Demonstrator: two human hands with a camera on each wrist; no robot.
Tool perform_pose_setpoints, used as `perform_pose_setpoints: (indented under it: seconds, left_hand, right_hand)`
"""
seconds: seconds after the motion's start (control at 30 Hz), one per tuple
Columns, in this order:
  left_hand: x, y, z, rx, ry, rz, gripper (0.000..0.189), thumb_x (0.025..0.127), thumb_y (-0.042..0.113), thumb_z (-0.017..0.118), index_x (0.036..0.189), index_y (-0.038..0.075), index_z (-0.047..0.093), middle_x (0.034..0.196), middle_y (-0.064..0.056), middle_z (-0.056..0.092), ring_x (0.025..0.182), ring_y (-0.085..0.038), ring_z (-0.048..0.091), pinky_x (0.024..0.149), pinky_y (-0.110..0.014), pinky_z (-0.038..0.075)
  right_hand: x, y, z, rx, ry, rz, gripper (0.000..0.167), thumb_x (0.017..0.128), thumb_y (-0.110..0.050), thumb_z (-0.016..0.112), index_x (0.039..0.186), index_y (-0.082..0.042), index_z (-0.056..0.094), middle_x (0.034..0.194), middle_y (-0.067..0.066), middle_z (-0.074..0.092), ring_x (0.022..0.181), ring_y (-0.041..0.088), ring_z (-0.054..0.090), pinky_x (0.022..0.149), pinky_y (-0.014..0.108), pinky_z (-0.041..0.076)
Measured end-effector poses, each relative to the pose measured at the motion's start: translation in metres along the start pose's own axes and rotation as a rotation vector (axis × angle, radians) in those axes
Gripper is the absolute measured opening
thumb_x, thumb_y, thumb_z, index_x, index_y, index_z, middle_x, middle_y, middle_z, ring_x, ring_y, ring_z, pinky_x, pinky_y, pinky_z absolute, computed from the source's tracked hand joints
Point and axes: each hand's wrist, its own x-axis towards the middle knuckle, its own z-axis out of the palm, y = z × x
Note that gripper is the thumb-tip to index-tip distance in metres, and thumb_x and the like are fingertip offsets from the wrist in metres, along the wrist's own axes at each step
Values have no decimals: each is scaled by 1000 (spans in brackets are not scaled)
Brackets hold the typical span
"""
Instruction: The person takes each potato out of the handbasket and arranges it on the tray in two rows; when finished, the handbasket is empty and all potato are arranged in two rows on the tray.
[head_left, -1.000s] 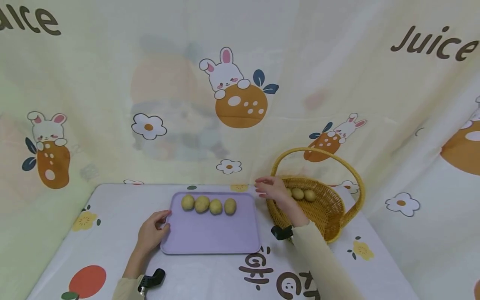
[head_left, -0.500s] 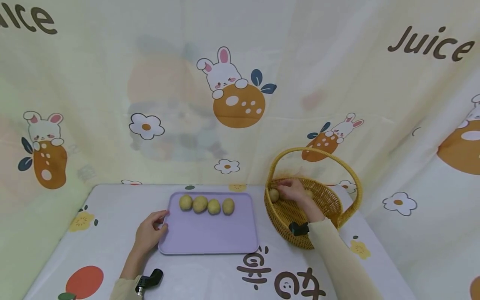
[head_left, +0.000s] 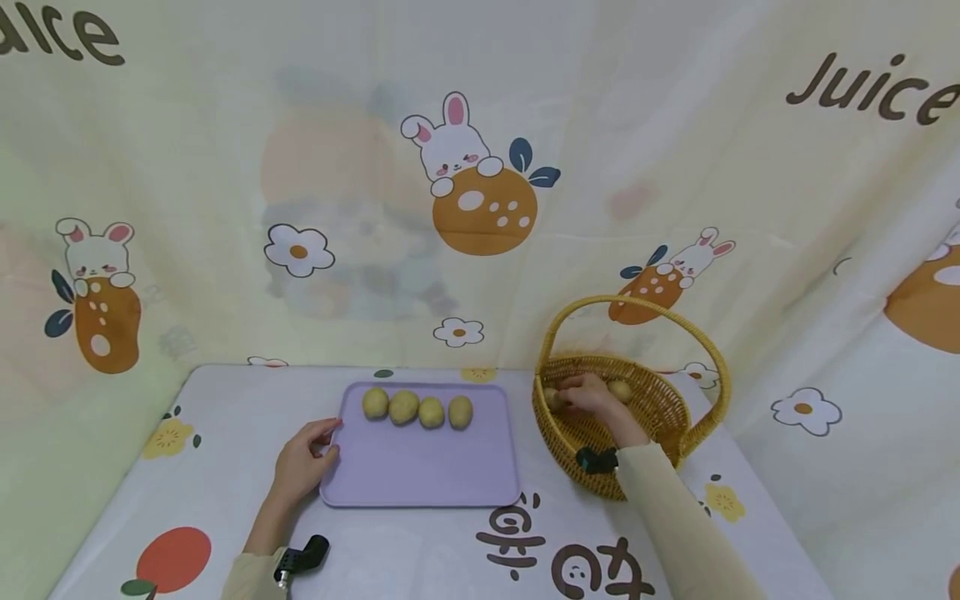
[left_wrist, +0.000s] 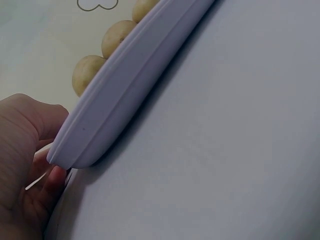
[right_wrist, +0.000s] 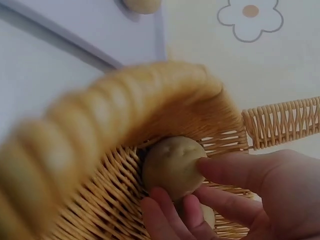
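Note:
At the left edge of the lilac tray [head_left: 420,475], my left hand [head_left: 302,458] holds the rim between thumb and fingers; the left wrist view shows the tray's corner [left_wrist: 75,145] between them. Several potatoes [head_left: 404,407] stand in a row along the tray's far side. My right hand [head_left: 596,396] reaches inside the wicker basket [head_left: 551,429] and grips a potato [right_wrist: 172,167] with thumb and fingertips, near the basket's left wall. Partly hidden under those fingers is a second potato [right_wrist: 207,215]. Another potato [head_left: 619,392] lies to the right of this hand.
The basket's tall arched handle [head_left: 633,300] rises over the right hand. The basket stands close to the tray's right side. A printed cloth [head_left: 405,550] covers the table, and a patterned curtain [head_left: 360,292] hangs right behind it.
My right hand has moved from over the basket's left rim down into the basket and now grips a potato. The left hand stays at the tray's edge.

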Motion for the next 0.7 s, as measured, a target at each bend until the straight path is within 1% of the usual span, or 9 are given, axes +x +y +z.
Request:
perform_pose_setpoints:
  seconds: [0.1, 0.23, 0.33, 0.43, 0.5, 0.6, 0.7]
  left_hand:
    - [0, -1, 1, 0, 2, -5, 42, 75, -4, 72, 117, 0, 70, 105, -15, 68, 75, -14, 57, 60, -23, 43]
    - [-1, -3, 2, 13, 6, -8, 42, 75, -3, 72, 116, 1, 70, 106, -14, 69, 75, -11, 57, 60, -23, 43]
    - [-1, -4, 2, 20, 6, -5, 42, 75, -3, 72, 116, 1, 70, 106, -14, 69, 75, -10, 56, 60, -23, 43]
    - [-1, -5, 3, 16, 7, 1, 42, 74, -3, 72, 116, 0, 70, 105, -14, 68, 74, -10, 55, 59, -23, 43]
    - [-1, -5, 3, 12, 11, 8, 41, 74, -3, 72, 115, 0, 70, 104, -15, 68, 73, -10, 55, 59, -23, 42]
    - [-1, -5, 3, 10, 11, 1, 41, 74, -3, 72, 115, 0, 70, 103, -15, 68, 70, -9, 54, 58, -23, 42]
    - [0, -5, 3, 17, 5, -7, 42, 74, -2, 72, 116, 0, 70, 104, -14, 68, 70, -9, 53, 59, -23, 42]
  right_hand:
    - [-1, 2, 1, -26, 19, 1, 39, 94, -3, 56, 127, 17, 54, 125, 34, 54, 104, 43, 64, 87, 47, 53]
    - [-1, 4, 4, 0, 52, 16, 35, 89, -3, 62, 120, 14, 58, 113, 26, 61, 99, 42, 66, 83, 46, 54]
    - [-1, 7, 6, 32, 74, 30, 32, 87, -2, 65, 116, 12, 58, 107, 20, 61, 97, 42, 66, 80, 45, 55]
    - [-2, 8, 6, 46, 93, 24, 29, 87, -1, 65, 112, 11, 58, 102, 16, 59, 94, 42, 67, 78, 44, 56]
    - [-4, 8, 6, 62, 91, 19, 29, 87, -1, 64, 113, 12, 58, 101, 15, 59, 92, 41, 67, 78, 44, 56]
    - [-6, 7, 4, 89, 59, -3, 38, 88, -2, 62, 121, 16, 55, 104, 17, 60, 92, 39, 66, 83, 48, 54]
    - [-8, 5, 1, 126, 27, -21, 44, 89, -3, 61, 127, 18, 50, 108, 19, 60, 91, 34, 65, 87, 49, 52]
